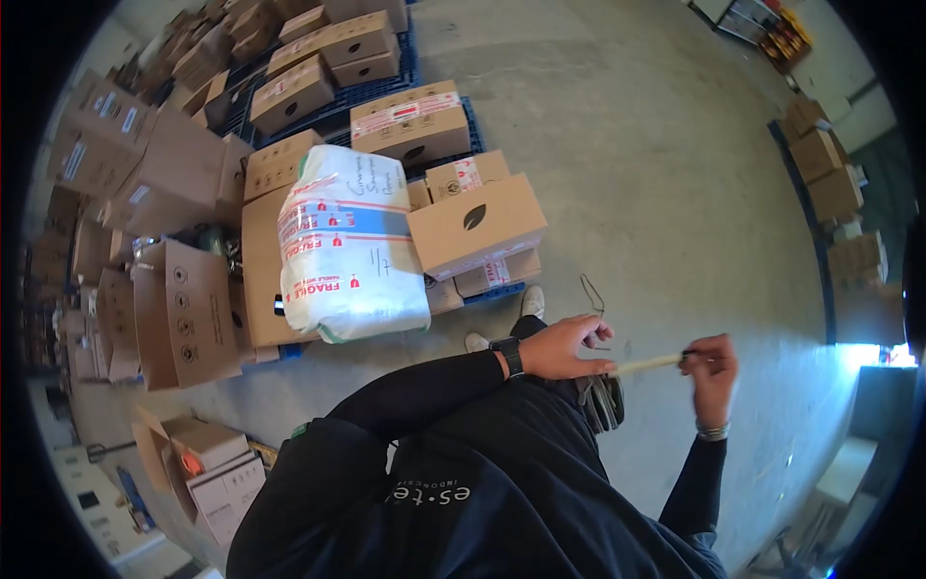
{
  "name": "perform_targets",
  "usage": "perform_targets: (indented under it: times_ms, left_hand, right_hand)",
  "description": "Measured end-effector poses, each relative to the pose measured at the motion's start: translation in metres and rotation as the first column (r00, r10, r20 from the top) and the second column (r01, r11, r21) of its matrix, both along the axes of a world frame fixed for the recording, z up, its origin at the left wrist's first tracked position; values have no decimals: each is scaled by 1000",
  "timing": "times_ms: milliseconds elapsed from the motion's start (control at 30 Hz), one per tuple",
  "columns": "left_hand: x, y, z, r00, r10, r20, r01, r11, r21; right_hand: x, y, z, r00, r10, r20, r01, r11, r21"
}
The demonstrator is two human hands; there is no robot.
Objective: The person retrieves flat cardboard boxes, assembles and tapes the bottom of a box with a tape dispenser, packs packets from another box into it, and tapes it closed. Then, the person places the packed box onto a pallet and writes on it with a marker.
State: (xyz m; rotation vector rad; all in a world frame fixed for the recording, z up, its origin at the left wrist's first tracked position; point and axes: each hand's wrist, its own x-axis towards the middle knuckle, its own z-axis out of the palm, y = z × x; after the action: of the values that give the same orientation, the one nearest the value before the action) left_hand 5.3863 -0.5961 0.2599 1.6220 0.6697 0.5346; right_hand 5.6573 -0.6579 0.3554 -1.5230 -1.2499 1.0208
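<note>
My left hand [569, 347], with a dark watch on the wrist, is in front of my body with its thumb and curled fingers apart. A thin pale strip [648, 366] runs from beside my left thumb tip to my right hand [712, 372]. The fingers of my right hand are closed on the strip's far end, where something small and dark shows. Just beyond my left hand is a thin bent wire-like piece [591, 292]. A large white wrapped package [352, 251] with red fragile tape lies up and to the left, beside a cardboard box [477, 227].
Stacked boxes [410, 125] stand on blue pallets at the upper left. An open carton [186, 314] is at the left, another [214, 473] at the lower left. More boxes [834, 188] line the right side. Shoes [532, 302] show on the concrete floor [617, 174].
</note>
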Motion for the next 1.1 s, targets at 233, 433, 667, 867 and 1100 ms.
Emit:
perform_targets:
  times_ms: [233,433,667,867,1100]
  left_hand:
    - [-22,15,16,981,193,26,-190,978,-83]
    - [-54,8,-8,952,298,75,-295,954,-53]
    - [-58,11,-24,816,561,-140,-542,827,151]
    - [-56,29,-59,527,784,-329,-763,606,223]
    - [-138,-21,-144,1,887,-461,-899,203,388]
  right_hand:
    - [-25,20,-27,763,55,-644,-172,978,-120]
    - [-100,57,-68,896,305,-322,-371,913,-168]
    - [-157,119,-90,862,297,-412,-447,829,-337]
    - [-201,164,-123,835,534,-132,-550,800,-239]
    - [-226,244,-145,372,918,140,-923,349,161]
